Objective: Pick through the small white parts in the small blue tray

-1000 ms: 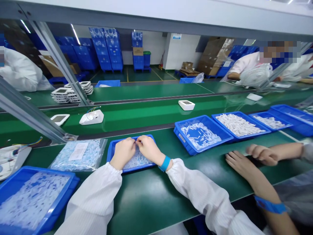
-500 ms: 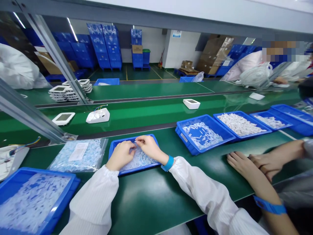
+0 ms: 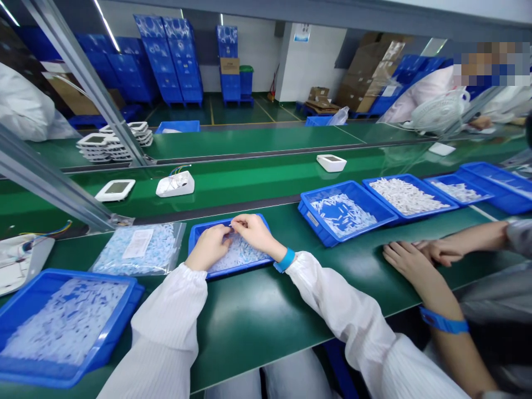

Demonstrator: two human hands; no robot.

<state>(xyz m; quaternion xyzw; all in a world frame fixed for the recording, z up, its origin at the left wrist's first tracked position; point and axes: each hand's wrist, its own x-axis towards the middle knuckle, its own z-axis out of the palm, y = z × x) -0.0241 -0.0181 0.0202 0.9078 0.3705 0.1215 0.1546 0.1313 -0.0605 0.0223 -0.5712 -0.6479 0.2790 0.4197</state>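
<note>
Over a small blue tray point(image 3: 239, 270) of tiny white and pale-blue pieces, my two hands work close together. My left hand point(image 3: 210, 245) has its fingers curled and pinched at the tray's left half. Thumb and forefinger of my right hand point(image 3: 255, 234) meet in a pinch near the far rim, almost touching the left fingertips. Whatever either pinch holds is too small to make out. A clear bag point(image 3: 160, 256) of similar pale-blue pieces, with a white label, lies left of the tray. A larger blue tray point(image 3: 95, 349) of small whitish pieces stands at near left.
Blue trays point(image 3: 328, 239) of white parts line the right side. A co-worker's hands point(image 3: 409, 263) rest on the table at right. White device housings point(image 3: 175, 184) sit on the green belt point(image 3: 249, 180) beyond. A metal post point(image 3: 89, 83) slants at left.
The view has tipped slightly downward. My hands keep nearly the same pinched pose over the tray. The housings on the belt have shifted a little right; the co-worker's hands have moved slightly.
</note>
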